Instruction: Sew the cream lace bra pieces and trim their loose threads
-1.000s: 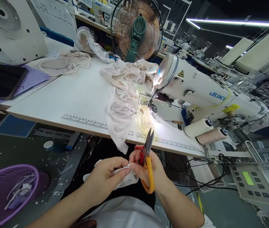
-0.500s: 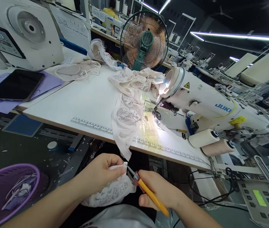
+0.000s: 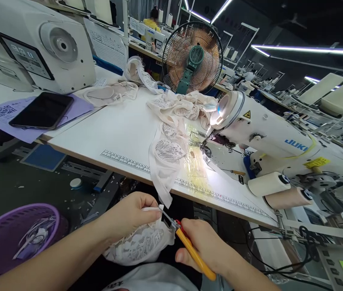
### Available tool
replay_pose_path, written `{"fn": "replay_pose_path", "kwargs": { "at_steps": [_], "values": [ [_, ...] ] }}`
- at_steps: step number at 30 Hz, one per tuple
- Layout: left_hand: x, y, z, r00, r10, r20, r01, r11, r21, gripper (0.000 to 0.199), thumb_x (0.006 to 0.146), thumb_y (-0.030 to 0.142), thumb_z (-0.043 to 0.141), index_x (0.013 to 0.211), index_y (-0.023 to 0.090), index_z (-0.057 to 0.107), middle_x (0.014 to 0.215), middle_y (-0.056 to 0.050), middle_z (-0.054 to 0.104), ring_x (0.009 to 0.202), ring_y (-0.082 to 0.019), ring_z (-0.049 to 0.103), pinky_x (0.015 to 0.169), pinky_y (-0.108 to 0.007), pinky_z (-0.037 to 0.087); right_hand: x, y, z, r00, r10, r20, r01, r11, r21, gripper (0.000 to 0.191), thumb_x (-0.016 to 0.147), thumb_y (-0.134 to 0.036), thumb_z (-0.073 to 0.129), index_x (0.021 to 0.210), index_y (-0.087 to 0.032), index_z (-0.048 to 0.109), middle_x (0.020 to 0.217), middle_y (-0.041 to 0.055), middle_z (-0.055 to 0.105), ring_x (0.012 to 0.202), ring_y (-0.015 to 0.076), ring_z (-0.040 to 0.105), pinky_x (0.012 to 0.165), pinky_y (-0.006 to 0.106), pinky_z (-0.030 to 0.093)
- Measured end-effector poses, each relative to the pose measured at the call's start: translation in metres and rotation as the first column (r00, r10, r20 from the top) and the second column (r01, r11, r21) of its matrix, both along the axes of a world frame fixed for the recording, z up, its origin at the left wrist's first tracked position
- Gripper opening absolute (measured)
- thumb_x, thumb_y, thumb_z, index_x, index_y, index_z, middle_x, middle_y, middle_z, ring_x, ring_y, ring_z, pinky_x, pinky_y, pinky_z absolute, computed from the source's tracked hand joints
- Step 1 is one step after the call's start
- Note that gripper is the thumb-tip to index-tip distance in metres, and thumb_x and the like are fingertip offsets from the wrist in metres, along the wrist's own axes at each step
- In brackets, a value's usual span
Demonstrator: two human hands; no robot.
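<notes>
My left hand (image 3: 136, 214) is closed, thumb on top, pinching the corner of a white lace bra (image 3: 142, 242) over my lap. My right hand (image 3: 200, 244) wraps round the orange handle of a pair of scissors (image 3: 193, 252). The scissors' blade tips meet the pinched white edge, right beside my left thumb. Above my hands, another pale lace bra (image 3: 168, 149) hangs partly over the table's front edge. The sewing machine (image 3: 259, 125) stands to its right, its lamp lighting the needle area.
More pale bras (image 3: 186, 106) are heaped behind, before a fan (image 3: 194, 56). A phone (image 3: 41, 110) lies on purple paper at the left. Thread cones (image 3: 268, 184) rest by the machine. On the floor stands a purple basket (image 3: 54, 226) holding scraps.
The scissors' blades, apart before, now look closer together at the pinched edge. My view has turned slightly left, so the table and machine appear farther right. Both hands keep their hold.
</notes>
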State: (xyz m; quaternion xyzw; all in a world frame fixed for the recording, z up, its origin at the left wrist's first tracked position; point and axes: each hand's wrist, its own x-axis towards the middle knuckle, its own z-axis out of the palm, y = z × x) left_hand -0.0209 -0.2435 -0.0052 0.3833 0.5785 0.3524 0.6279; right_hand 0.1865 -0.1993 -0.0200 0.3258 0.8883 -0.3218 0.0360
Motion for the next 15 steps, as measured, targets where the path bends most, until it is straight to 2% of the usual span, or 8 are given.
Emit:
{"fn": "replay_pose_path", "kwargs": {
  "at_steps": [6,9,15],
  "values": [
    [-0.0005,-0.0014,-0.0016,1.000,-0.010,-0.006,0.010,1.000,0.005,0.023,0.059,0.036,0.060,0.054,0.016,0.049,0.050,0.007,0.038,0.050,-0.009,0.029,0.049,-0.023,0.020,0.0000,-0.0053,-0.0024,1.000,-0.026,0.010,0.026,0.997,-0.070,0.062,0.067,-0.082,0.023,0.062,-0.021,0.026,0.055,-0.0038,0.033,0.048,0.0087,0.024,0.046,0.023,0.019],
    [-0.0008,-0.0030,-0.0028,1.000,-0.009,0.004,0.009,1.000,0.005,0.021,0.059,0.035,0.060,0.054,0.016,0.050,0.050,0.007,0.039,0.049,-0.009,0.030,0.048,-0.023,0.020,0.0003,-0.0052,-0.0001,1.000,0.004,0.006,-0.003,0.999,-0.052,0.062,0.068,-0.082,0.020,0.062,-0.021,0.027,0.055,-0.0035,0.034,0.048,0.0089,0.024,0.046,0.023,0.019],
    [-0.0016,-0.0030,-0.0025,0.999,0.043,0.032,-0.042,0.999,-0.020,0.021,0.055,0.033,0.063,0.051,0.016,0.051,0.046,0.007,0.040,0.046,-0.008,0.030,0.047,-0.022,0.020,-0.0009,-0.0023,0.0008,1.000,0.017,-0.005,-0.017,1.000,0.003,0.059,0.068,-0.080,0.027,0.062,-0.021,0.026,0.055,-0.0036,0.035,0.047,0.0089,0.024,0.047,0.024,0.019]
  ]
}}
